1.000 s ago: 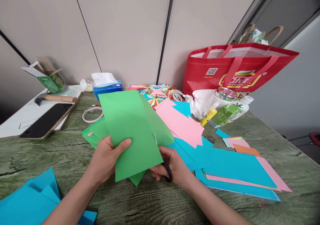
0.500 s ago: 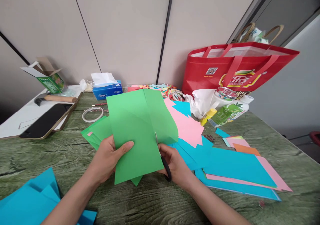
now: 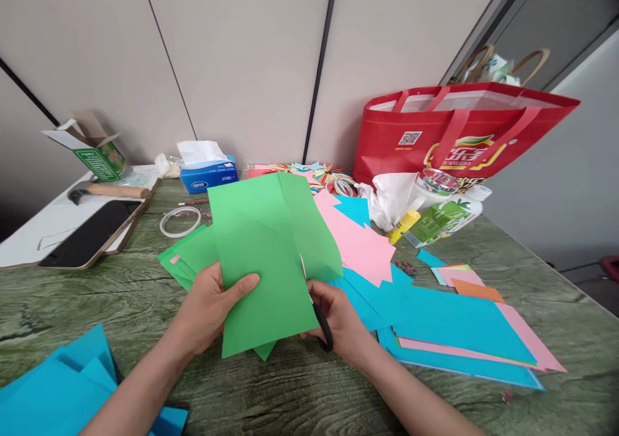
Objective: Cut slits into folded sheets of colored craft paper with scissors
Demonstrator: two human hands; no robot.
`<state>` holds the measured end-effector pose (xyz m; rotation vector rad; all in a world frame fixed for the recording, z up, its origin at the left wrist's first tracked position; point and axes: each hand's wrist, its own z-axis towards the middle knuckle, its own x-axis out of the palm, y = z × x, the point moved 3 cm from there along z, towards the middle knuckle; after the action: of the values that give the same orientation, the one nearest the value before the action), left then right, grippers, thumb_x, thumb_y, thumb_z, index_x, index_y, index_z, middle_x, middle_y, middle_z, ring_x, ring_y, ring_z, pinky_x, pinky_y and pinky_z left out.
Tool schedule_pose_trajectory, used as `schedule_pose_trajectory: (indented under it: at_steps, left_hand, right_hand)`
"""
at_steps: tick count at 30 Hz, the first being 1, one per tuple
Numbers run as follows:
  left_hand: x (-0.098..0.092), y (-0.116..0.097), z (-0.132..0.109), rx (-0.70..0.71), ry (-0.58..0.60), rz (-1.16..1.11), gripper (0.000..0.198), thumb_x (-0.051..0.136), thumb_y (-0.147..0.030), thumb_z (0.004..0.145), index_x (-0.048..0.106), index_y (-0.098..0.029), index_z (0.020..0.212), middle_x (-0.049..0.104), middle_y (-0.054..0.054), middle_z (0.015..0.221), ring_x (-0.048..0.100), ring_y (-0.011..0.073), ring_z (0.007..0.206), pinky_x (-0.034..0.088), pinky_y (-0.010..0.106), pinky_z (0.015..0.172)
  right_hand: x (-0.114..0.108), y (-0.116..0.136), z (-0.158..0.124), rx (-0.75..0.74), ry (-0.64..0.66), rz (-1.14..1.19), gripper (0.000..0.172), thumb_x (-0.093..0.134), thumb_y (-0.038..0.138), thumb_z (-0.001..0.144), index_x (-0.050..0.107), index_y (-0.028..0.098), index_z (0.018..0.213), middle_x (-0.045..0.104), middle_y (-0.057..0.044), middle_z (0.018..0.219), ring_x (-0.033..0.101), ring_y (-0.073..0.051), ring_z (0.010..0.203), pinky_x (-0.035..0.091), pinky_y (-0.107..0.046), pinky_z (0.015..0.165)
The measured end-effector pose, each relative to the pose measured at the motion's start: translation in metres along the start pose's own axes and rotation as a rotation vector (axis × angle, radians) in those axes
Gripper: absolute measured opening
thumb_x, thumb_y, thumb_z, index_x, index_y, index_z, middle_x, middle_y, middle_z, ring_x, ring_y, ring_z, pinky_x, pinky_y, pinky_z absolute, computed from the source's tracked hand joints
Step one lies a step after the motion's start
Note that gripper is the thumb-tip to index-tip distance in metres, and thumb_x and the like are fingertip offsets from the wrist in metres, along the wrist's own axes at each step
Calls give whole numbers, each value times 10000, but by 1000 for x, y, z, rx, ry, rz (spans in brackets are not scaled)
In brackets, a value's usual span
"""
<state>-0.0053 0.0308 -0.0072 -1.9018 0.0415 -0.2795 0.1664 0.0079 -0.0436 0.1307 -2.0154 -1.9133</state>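
Note:
A sheet of green paper (image 3: 261, 255) is held up above the table, pinched at its left edge by my left hand (image 3: 213, 307) with the thumb on top. My right hand (image 3: 338, 317) grips a pair of scissors (image 3: 324, 326) with black handles. One blade shows along a cut in the sheet, and the strip right of the cut curls away. The other blade is hidden behind the paper. More green sheets (image 3: 186, 255) lie beneath and to the left of the held one.
Blue sheets (image 3: 464, 323) and pink paper (image 3: 362, 246) lie to the right, with another blue pile (image 3: 53, 391) at front left. Behind stand a tissue box (image 3: 207, 177) and a red bag (image 3: 396, 152). A tape roll (image 3: 180, 222), phone (image 3: 89, 233) and hammer (image 3: 111, 191) are at left.
The curled strip right of the cut has shifted slightly left and in. My hands stay almost in place, still holding the green paper and the scissors.

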Motion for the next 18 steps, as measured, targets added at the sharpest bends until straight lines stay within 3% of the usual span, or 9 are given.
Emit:
schedule_pose_trajectory:
  at_steps: [9,18]
  left_hand:
    - [-2,2,0,-2,-15,4,249,648,-286,699,575,-212,926,708,24,945,669,187,687,566,318,588]
    - [0,-1,-1,-11,-25,20,314,664,-318,670,580,-199,948,703,55,965,673,236,725,562,367,608]
  right_hand:
    - [4,2,-1,69,-36,74,391,795,292,435,501,176,666,538,39,591,463,-85,465,410,-191,396]
    - [6,1,-2,129,-62,122,358,779,338,475,512,170,642,536,55,517,445,-62,370,382,-184,338]
